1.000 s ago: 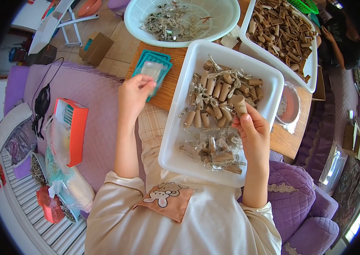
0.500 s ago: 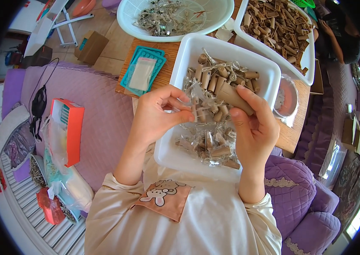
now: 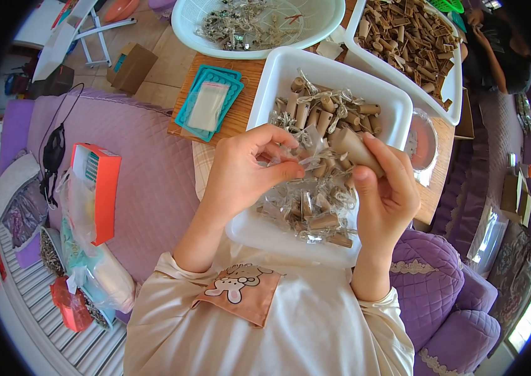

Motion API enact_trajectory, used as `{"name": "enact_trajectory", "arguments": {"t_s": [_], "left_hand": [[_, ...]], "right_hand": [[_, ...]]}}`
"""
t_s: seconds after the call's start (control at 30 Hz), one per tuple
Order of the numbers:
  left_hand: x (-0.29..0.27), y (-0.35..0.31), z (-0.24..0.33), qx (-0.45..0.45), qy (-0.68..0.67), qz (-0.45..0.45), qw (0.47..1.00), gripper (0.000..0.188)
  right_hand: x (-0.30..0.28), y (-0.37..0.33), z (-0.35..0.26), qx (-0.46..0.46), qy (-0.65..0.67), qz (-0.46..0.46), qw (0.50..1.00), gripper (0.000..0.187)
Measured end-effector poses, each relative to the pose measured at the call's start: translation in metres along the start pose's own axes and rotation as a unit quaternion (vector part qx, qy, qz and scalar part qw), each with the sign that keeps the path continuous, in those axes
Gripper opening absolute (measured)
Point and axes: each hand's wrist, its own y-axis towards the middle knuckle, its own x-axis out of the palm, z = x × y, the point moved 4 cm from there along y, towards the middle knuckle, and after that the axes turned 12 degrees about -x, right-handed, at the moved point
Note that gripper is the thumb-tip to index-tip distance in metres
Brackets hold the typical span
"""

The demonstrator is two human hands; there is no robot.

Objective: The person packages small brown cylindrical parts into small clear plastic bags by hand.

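Note:
My left hand (image 3: 256, 166) pinches a small clear plastic bag (image 3: 309, 141) between thumb and fingers. A smooth tan cylinder (image 3: 354, 150) is gripped by the thumb and fingers of my right hand (image 3: 388, 188), its far end tilted toward the bag. Whether that end touches the bag's mouth, I cannot tell. Both hands are over a white plastic tub (image 3: 397, 103). Inside the tub, loose tan cylinders (image 3: 315, 118) with cords lie toward the back. Closer to me are several cylinders in clear wrapping (image 3: 306, 210), partly covered by my left hand.
A pale green basin (image 3: 184, 34) of small metallic pieces stands behind the tub. A second white tub (image 3: 453, 75) at the right holds tan pieces. Teal trays (image 3: 231, 103) carry a stack of clear bags (image 3: 208, 106). A round clear container (image 3: 425, 144) sits right. Another person (image 3: 497, 53) is at the far right.
Both hands have shifted slightly right. The tan cylinder has turned in my right hand, and the bag in my left hand has come nearer to it.

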Motion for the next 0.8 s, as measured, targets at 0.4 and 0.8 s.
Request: {"name": "enact_trajectory", "arguments": {"t_s": [0.4, 0.8], "left_hand": [[0.005, -0.002, 0.004, 0.032, -0.018, 0.020, 0.999, 0.025], [0.010, -0.003, 0.000, 0.036, -0.021, 0.008, 0.999, 0.025]], "right_hand": [[0.001, -0.001, 0.001, -0.040, -0.025, 0.001, 0.999, 0.026], [0.001, 0.000, 0.013, -0.001, 0.010, -0.001, 1.000, 0.025]]}}
